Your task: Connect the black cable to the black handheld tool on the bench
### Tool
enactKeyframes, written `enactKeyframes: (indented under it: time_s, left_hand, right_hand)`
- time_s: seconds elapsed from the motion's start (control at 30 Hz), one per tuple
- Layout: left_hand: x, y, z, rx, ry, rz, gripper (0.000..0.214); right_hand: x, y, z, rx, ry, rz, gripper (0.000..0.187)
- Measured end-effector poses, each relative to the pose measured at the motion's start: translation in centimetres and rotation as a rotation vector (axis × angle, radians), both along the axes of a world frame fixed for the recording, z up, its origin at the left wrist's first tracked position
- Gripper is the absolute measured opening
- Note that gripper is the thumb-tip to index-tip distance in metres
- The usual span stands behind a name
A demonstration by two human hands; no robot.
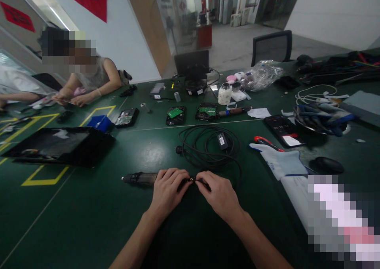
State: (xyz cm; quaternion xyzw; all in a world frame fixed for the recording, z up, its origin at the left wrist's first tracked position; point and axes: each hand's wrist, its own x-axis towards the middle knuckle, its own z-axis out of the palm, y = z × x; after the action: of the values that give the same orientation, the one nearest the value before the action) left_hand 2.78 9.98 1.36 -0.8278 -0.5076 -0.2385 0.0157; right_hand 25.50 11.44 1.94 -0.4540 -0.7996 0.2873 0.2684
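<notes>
My left hand (pixel 172 186) is closed around the rear of a dark electric screwdriver (pixel 141 178), which lies along the green table with its bit pointing left. My right hand (pixel 218 191) pinches the end of a black cable at the screwdriver's tail. A small metallic connector (pixel 192 179) shows between my fingertips; whether it is fully seated I cannot tell. Just beyond my hands, the rest of the black power cable (pixel 204 146) lies in loose coils, with a small labelled box (pixel 222 140) on it.
Hard drives (pixel 175 115) lie in a row farther back, beside a second screwdriver (pixel 234 111). A black tray (pixel 59 144) is at left. On the right are work gloves (pixel 282 160), a phone (pixel 283 130) and a mouse (pixel 328 165). A co-worker (pixel 95 77) sits at the far left.
</notes>
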Motion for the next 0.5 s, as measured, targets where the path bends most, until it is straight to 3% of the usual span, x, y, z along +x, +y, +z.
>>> enactKeyframes:
  time_s: [0.5]
  left_hand:
    - [-0.11, -0.15, 0.21, -0.040, 0.006, -0.036, 0.022]
  right_hand:
    - [0.01, 0.03, 0.14, 0.005, 0.000, -0.003, 0.013]
